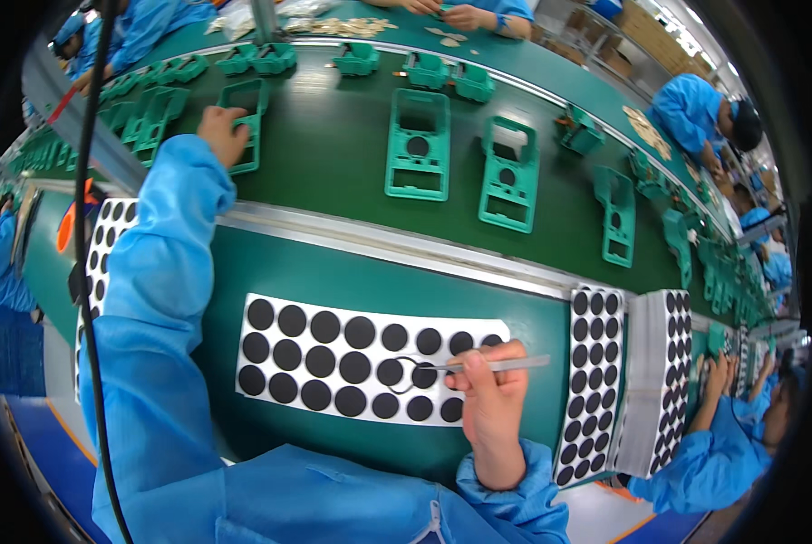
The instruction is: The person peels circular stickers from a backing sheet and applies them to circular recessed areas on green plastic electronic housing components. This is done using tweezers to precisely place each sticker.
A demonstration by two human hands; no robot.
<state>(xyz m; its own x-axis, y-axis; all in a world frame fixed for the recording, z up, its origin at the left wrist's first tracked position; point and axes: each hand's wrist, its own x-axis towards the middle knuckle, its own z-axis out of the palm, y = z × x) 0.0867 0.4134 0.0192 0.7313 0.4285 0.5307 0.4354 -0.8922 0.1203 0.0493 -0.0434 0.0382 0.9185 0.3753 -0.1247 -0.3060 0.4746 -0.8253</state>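
My left hand (226,136) reaches out to the far left, its fingers closed on the near-left edge of a green plastic housing (250,102) on the conveyor. In my right hand (494,385) is a pair of metal tweezers (515,363), pinched between thumb and fingers. Their tips point left, over a white sheet (270,408) with rows of round black stickers (320,362). A thin dark ring (412,391) shows around the tips; whether it is lifted off the sheet I cannot tell. The sheet lies flat on the green bench in front of me.
Green housings (418,172) and smaller green parts (358,60) stand along the belt (333,154). A metal rail (379,252) divides belt from bench. More sticker sheets (591,381) lie right, beside a stack (646,390). A black cable (87,227) hangs at left. Co-workers sit around.
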